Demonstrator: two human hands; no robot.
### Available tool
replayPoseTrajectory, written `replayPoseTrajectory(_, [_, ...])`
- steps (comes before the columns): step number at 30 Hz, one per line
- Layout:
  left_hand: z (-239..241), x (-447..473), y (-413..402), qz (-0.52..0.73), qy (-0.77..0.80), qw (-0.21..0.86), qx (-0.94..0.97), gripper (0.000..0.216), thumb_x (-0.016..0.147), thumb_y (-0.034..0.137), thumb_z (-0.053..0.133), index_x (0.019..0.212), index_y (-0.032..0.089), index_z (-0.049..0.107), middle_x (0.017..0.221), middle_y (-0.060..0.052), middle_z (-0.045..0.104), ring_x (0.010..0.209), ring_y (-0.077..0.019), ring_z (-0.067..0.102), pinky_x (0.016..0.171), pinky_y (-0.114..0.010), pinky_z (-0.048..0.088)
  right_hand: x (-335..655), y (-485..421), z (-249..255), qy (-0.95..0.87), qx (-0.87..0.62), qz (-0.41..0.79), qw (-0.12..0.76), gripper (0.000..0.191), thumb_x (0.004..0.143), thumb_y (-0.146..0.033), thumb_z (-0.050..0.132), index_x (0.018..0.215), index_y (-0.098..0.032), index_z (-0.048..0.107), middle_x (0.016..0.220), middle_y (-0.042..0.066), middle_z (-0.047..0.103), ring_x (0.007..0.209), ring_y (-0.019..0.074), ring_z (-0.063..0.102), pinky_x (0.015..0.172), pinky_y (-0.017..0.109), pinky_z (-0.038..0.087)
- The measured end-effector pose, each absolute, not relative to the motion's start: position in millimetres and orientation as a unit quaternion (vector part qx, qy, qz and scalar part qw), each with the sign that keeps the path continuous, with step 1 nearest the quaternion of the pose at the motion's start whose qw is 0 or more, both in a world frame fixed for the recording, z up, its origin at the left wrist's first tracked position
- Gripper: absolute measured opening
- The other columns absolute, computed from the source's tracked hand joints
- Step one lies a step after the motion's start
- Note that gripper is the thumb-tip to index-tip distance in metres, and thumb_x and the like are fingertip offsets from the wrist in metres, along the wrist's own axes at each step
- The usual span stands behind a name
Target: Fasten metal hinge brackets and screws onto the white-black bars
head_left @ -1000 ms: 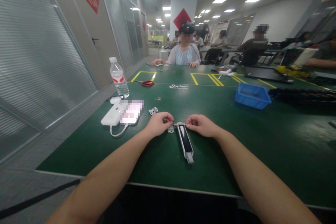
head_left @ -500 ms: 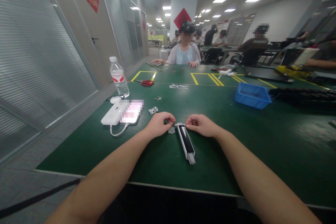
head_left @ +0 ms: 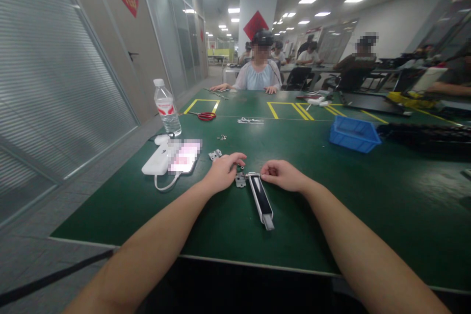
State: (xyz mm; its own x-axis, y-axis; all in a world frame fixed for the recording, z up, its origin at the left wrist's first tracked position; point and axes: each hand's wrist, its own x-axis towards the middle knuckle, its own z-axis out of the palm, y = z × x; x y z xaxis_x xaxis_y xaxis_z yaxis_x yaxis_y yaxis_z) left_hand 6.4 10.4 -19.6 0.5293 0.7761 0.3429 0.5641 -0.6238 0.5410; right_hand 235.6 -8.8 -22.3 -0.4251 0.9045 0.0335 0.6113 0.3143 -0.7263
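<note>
A long white bar with a black face (head_left: 260, 199) lies on the green table (head_left: 331, 206) in front of me, its far end between my hands. My right hand (head_left: 281, 175) has its fingers pinched closed at that far end. My left hand (head_left: 222, 171) rests just left of it with the fingers stretched forward and apart, holding nothing. A small metal hinge (head_left: 240, 180) lies beside the bar's end, just right of my left hand. A second hinge (head_left: 215, 155) lies a little farther away, near my left fingertips.
A white power bank with a cable (head_left: 157, 163) and a phone (head_left: 184, 156) lie at the left, a water bottle (head_left: 167, 108) behind them. Red scissors (head_left: 206, 117) and small metal parts (head_left: 250, 120) lie farther off. A blue bin (head_left: 353, 134) stands right. A person (head_left: 257, 71) sits opposite.
My left hand has opened from its pinch at the bar's end and stretched its fingers forward toward the far hinge. The right hand and the bar have stayed put.
</note>
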Motion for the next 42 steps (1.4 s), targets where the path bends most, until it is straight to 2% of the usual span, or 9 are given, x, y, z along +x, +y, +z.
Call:
replayPoseTrajectory(6, [-17, 4, 11, 0.230, 0.443, 0.158, 0.852, 0.046, 0.078, 0.000, 0.040, 0.116, 0.021, 0.054, 0.104, -0.002, 0.069, 0.105, -0.0206, 0.060, 0.097, -0.044, 0.040, 236, -9, -23, -0.786, -0.483, 0.315, 0.224, 0.018, 0.078, -0.031, 0.058, 0.079, -0.014, 0.061, 0.064, -0.001, 0.051, 0.056, 0.0102, 0.043, 0.053, 0.024, 0.036])
replayPoseTrajectory(11, [-19, 2, 14, 0.260, 0.428, 0.164, 0.850, 0.044, 0.080, 0.001, 0.038, 0.117, 0.019, 0.053, 0.102, -0.004, 0.069, 0.097, -0.0165, 0.063, 0.092, -0.034, 0.045, 237, -8, -25, -0.781, -0.483, 0.322, 0.230, 0.017, 0.077, -0.032, 0.059, 0.079, -0.015, 0.061, 0.063, -0.001, 0.051, 0.056, 0.0097, 0.042, 0.052, 0.023, 0.035])
replayPoseTrajectory(14, [-20, 2, 15, 0.275, 0.430, 0.159, 0.845, 0.044, 0.079, 0.000, 0.038, 0.116, 0.017, 0.054, 0.105, -0.006, 0.067, 0.100, -0.0165, 0.062, 0.092, -0.032, 0.045, 236, -9, -23, -0.780, -0.487, 0.321, 0.227, 0.016, 0.077, -0.031, 0.059, 0.078, -0.014, 0.061, 0.063, -0.002, 0.051, 0.055, 0.0095, 0.042, 0.052, 0.023, 0.035])
replayPoseTrajectory(21, [-20, 0, 16, 0.217, 0.448, 0.089, 0.863, 0.039, 0.077, 0.000, 0.039, 0.097, 0.022, 0.064, 0.112, -0.003, 0.065, 0.111, -0.0210, 0.055, 0.099, -0.043, 0.037, 235, -10, -21, -0.783, -0.487, 0.317, 0.223, 0.016, 0.078, -0.031, 0.058, 0.078, -0.015, 0.061, 0.064, -0.002, 0.052, 0.056, 0.0099, 0.043, 0.054, 0.024, 0.035])
replayPoseTrajectory(24, [-18, -1, 15, 0.215, 0.476, 0.061, 0.850, 0.040, 0.079, 0.002, 0.040, 0.104, 0.023, 0.063, 0.115, -0.004, 0.063, 0.112, -0.0229, 0.053, 0.098, -0.045, 0.037, 235, -10, -21, -0.781, -0.492, 0.316, 0.221, 0.018, 0.077, -0.032, 0.058, 0.078, -0.015, 0.061, 0.064, -0.001, 0.052, 0.056, 0.0102, 0.043, 0.054, 0.025, 0.036])
replayPoseTrajectory(27, [-18, -3, 16, 0.235, 0.517, 0.024, 0.823, 0.042, 0.078, 0.005, 0.043, 0.114, 0.021, 0.059, 0.119, -0.008, 0.058, 0.113, -0.0247, 0.050, 0.096, -0.042, 0.040, 235, -10, -20, -0.777, -0.497, 0.319, 0.218, 0.017, 0.077, -0.032, 0.059, 0.078, -0.015, 0.061, 0.064, -0.001, 0.052, 0.056, 0.0098, 0.043, 0.053, 0.024, 0.035])
replayPoseTrajectory(32, [-20, -11, 22, 0.236, 0.587, -0.017, 0.774, 0.051, 0.080, 0.012, 0.050, 0.131, 0.012, 0.044, 0.123, -0.016, 0.054, 0.114, -0.0288, 0.049, 0.098, -0.042, 0.039, 235, -11, -20, -0.771, -0.494, 0.336, 0.222, 0.019, 0.077, -0.033, 0.058, 0.080, -0.015, 0.061, 0.064, -0.002, 0.051, 0.056, 0.0098, 0.042, 0.054, 0.024, 0.036])
replayPoseTrajectory(36, [-22, -15, 26, 0.209, 0.607, -0.012, 0.766, 0.052, 0.082, 0.014, 0.050, 0.133, 0.012, 0.039, 0.112, -0.017, 0.060, 0.106, -0.0289, 0.055, 0.091, -0.040, 0.043, 235, -11, -20, -0.762, -0.497, 0.347, 0.229, 0.019, 0.076, -0.034, 0.058, 0.079, -0.015, 0.061, 0.064, -0.002, 0.050, 0.057, 0.0100, 0.043, 0.054, 0.024, 0.036])
replayPoseTrajectory(42, [-24, -17, 29, 0.205, 0.620, -0.006, 0.757, 0.050, 0.081, 0.012, 0.050, 0.130, 0.015, 0.042, 0.110, -0.016, 0.060, 0.101, -0.0278, 0.057, 0.086, -0.039, 0.045, 234, -12, -18, -0.759, -0.499, 0.352, 0.227, 0.019, 0.076, -0.034, 0.058, 0.079, -0.015, 0.061, 0.065, -0.002, 0.050, 0.058, 0.0107, 0.043, 0.055, 0.025, 0.036])
